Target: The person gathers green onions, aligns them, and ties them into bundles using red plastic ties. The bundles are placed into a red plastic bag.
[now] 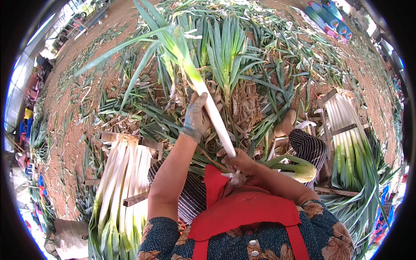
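Observation:
A long green onion [215, 113] slants across the middle of the view, its white stem towards me and its green leaves pointing away to the upper left. My left hand [196, 115], in a soiled work glove, grips the white stem about midway. Near the root end my right hand [239, 162] is closed around the stem, with pale roots [237, 179] showing below it. Another onion stalk [302, 170] lies across my right thigh, partly behind my right forearm. An upright bunch of untrimmed onions [227, 55] stands on the ground just beyond my hands.
Metal racks on both sides hold trimmed onions, a left bundle [122, 182] and a right bundle [346, 130]. Stripped leaves [276, 35] litter the dirt floor [65, 156]. Several wrapped blue-green rolls [328, 19] lie at the far right. A red apron [243, 208] covers my lap.

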{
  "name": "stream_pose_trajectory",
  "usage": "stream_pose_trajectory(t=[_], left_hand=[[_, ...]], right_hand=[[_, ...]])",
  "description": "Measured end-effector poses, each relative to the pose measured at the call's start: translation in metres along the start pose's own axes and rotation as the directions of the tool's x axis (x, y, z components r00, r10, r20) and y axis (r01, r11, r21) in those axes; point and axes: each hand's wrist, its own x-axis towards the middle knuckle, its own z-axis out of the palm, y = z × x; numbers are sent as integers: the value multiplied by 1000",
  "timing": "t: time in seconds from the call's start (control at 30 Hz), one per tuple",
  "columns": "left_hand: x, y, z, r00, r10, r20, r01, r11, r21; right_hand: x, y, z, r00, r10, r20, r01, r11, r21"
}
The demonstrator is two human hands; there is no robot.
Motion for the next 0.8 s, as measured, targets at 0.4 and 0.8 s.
stream_pose_trajectory(t=[0.4,0.8], left_hand=[[-5,-43,26,976,182,-120,-49,717,695],[-11,-69,11,982,185,-32,-66,501,863]], right_hand=[[67,-154,-28,646,-761,-58,237,272,-933],[-9,-283,-81,61,-695,-716,916,325,-238]])
